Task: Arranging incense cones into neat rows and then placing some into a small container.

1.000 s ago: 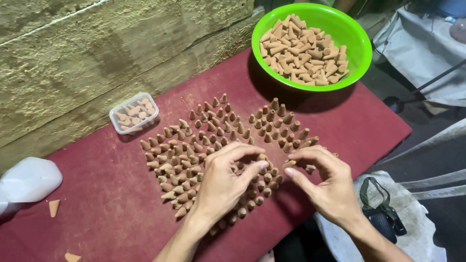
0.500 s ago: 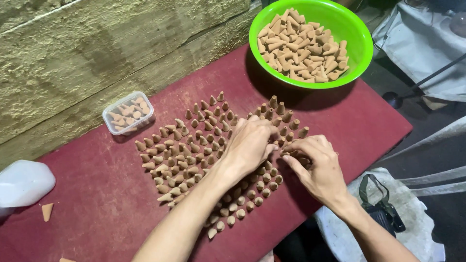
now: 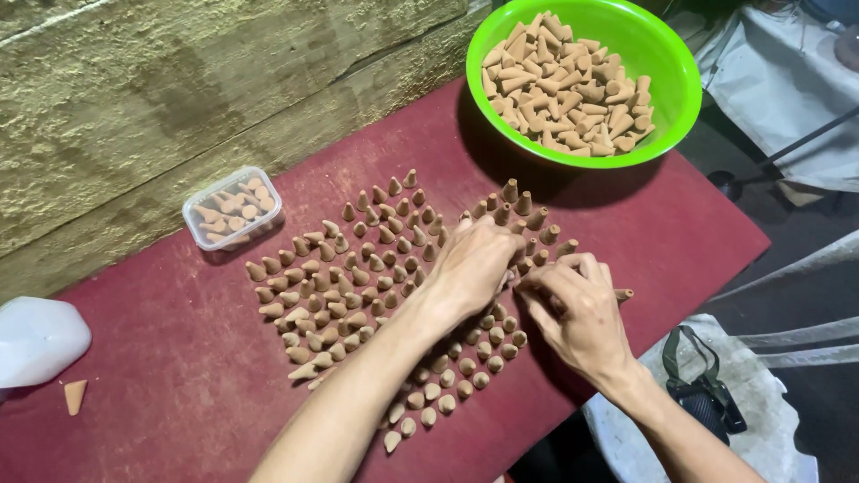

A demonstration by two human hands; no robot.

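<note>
Left hand [image 3: 472, 265] curled, fingertips down among standing cones [image 3: 358, 277]. Right hand [image 3: 575, 313] alongside, fingers bent, pinching cones; exact grip hidden. Green bowl [image 3: 682, 94] beyond both.

From my screen the view is evenly lit and fairly bright, with soft light that comes from above. The green bowl [image 3: 583, 82] throws a dark shadow on the red desk [image 3: 170, 394] below it. I see no strong glare. The centre is sharp; the right edge falls dim, and the corners look a little stretched.
</note>
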